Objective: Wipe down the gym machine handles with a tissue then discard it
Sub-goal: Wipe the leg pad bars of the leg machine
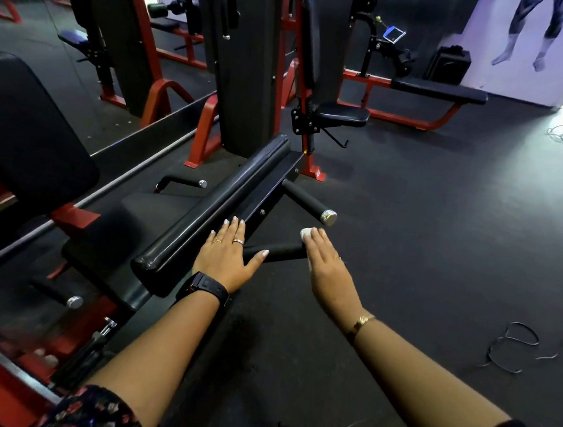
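Observation:
A black foam handle (279, 250) sticks out to the right from the machine's black padded bar (214, 205). My right hand (324, 266) lies over the handle's outer end and holds a white tissue (306, 233) against it; the tissue shows at my fingertips and under the palm. My left hand (227, 251) rests flat with straight fingers on the machine's frame beside the padded bar, its thumb touching the handle's inner end. A second, longer black handle (307, 200) with a chrome cap lies just beyond, untouched.
Two more chrome-capped handles (189, 183) (64, 298) project on the machine's left side, next to a mirror. Red-framed weight machines and a black seat (342, 112) stand behind. Loose cables (510, 346) lie on the dark rubber floor at the right.

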`<state>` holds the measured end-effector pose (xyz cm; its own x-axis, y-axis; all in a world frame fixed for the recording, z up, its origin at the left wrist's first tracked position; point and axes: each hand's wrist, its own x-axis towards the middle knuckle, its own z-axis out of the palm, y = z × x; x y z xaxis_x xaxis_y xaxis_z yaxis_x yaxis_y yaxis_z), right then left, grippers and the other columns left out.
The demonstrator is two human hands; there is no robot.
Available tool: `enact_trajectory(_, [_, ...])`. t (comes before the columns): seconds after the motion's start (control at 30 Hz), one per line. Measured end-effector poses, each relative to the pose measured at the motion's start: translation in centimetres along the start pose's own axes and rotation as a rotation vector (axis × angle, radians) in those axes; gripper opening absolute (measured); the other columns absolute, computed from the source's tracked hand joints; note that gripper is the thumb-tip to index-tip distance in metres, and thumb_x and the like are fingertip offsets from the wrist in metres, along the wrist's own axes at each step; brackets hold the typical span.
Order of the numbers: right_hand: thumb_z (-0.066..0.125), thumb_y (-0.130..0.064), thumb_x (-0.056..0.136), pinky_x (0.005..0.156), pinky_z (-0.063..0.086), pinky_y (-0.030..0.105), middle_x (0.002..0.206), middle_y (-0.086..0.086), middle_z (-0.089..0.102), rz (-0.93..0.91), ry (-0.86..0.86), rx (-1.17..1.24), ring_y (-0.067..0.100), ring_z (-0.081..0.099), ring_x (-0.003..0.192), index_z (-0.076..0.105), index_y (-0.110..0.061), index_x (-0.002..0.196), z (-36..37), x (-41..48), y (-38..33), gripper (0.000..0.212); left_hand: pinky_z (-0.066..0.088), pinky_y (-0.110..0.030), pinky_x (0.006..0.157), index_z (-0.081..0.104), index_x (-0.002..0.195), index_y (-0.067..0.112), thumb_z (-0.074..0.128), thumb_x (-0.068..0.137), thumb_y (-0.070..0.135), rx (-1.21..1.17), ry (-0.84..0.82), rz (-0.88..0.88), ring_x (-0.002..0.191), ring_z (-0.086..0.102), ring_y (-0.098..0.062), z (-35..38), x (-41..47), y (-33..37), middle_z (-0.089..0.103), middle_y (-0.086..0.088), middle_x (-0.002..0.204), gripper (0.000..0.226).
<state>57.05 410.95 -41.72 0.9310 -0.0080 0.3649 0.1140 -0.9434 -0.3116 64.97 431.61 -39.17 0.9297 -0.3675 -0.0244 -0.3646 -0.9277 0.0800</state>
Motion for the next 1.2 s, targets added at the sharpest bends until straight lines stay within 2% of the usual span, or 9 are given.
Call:
enact_trajectory(0.1, [0.042,0.007,0.088,0.114,0.030,0.044,0.154,0.014,0.029,-0.126,0.049,-0.178,0.029,0.026,0.143,0.032,-0.001,0.147,0.7,-1.8,0.2,0.060,0.005,-0.037,0.122,0.004,0.155,0.011,0.016,0.092,0.070,-0.008,0.013,-0.003,0.150,0.000,-0.017,0.1,0.0,0.0,0.003,-0.004,0.163,0.087])
enact_trajectory(0.2, [0.033,0.001,0.087,0.114,0.030,0.049,0.152,0.013,0.035,-0.066,0.005,-0.226,0.029,0.027,0.143,0.036,-0.004,0.146,0.1,-0.1,-0.3,0.058,0.006,-0.038,0.122,0.005,0.155,0.011,0.016,0.092,0.070,-0.002,0.008,-0.003,0.150,0.000,-0.017,0.1,0.1,0.1,0.003,-0.004,0.163,0.086])
enact_trajectory(0.33, [0.044,-0.001,0.088,0.118,0.006,0.044,0.141,0.008,0.040,0.031,-0.139,-0.159,0.031,0.007,0.147,0.041,-0.008,0.136,-0.1,2.6,-1.1,0.048,0.006,-0.038,0.122,0.006,0.155,0.012,0.018,0.093,0.069,-0.006,0.018,-0.008,0.150,0.001,-0.017,0.2,0.0,0.0,0.004,-0.003,0.163,0.086])
enact_trajectory(0.53, [0.029,-0.001,0.088,0.117,0.022,0.042,0.143,0.017,0.046,-0.123,0.070,-0.175,0.030,0.037,0.137,0.045,0.002,0.139,0.0,-0.7,-1.1,0.053,0.005,-0.036,0.121,0.005,0.155,0.011,0.021,0.094,0.068,-0.004,0.008,0.006,0.150,0.000,-0.017,0.0,-0.1,-0.1,0.003,-0.004,0.163,0.085])
enact_trajectory(0.67, [0.031,-0.015,0.086,0.113,0.027,0.045,0.108,0.014,0.067,-0.058,0.023,-0.215,0.031,0.060,0.111,0.064,-0.003,0.111,-0.6,2.0,-3.0,0.044,0.005,-0.034,0.121,0.003,0.155,0.010,0.022,0.093,0.069,0.001,0.018,-0.007,0.150,0.001,-0.016,-0.1,-0.5,-0.1,0.004,-0.004,0.163,0.088])
enact_trajectory(0.73, [0.026,-0.022,0.083,0.110,0.029,0.048,0.090,0.011,0.067,0.002,-0.041,-0.145,0.031,0.063,0.095,0.065,-0.007,0.095,-0.7,3.9,-4.4,0.043,0.006,-0.033,0.120,0.002,0.155,0.010,0.026,0.090,0.071,-0.027,0.005,-0.035,0.150,0.003,-0.017,-0.4,-0.5,0.0,0.005,-0.005,0.163,0.092])
enact_trajectory(0.87, [0.032,-0.018,0.085,0.109,0.033,0.048,0.116,0.018,0.066,-0.178,-0.045,-0.089,0.033,0.059,0.115,0.065,-0.002,0.113,1.3,2.7,-5.4,0.047,0.011,-0.031,0.119,0.005,0.155,0.010,0.040,0.086,0.073,-0.128,-0.004,-0.111,0.150,0.007,-0.018,-0.7,-0.5,-0.6,0.008,-0.006,0.163,0.100])
enact_trajectory(1.0, [0.033,-0.004,0.088,0.115,0.024,0.046,0.136,0.019,0.053,-0.400,0.079,-0.246,0.031,0.049,0.129,0.056,0.002,0.129,1.3,0.6,-2.5,0.048,0.007,-0.032,0.120,0.002,0.155,0.011,0.039,0.093,0.063,-0.058,-0.040,-0.005,0.150,-0.001,-0.017,-0.5,-0.5,-1.9,0.001,-0.006,0.163,0.090])
enact_trajectory(1.2, [0.041,-0.006,0.083,0.114,0.018,0.051,0.121,0.022,0.063,-0.103,0.031,-0.337,0.036,0.058,0.117,0.061,0.002,0.120,2.7,2.7,-5.3,0.043,0.002,-0.031,0.120,-0.009,0.154,0.015,0.066,0.086,0.048,0.045,-0.077,0.081,0.150,-0.004,-0.019,-0.2,-1.3,-3.1,-0.008,-0.003,0.163,0.106])
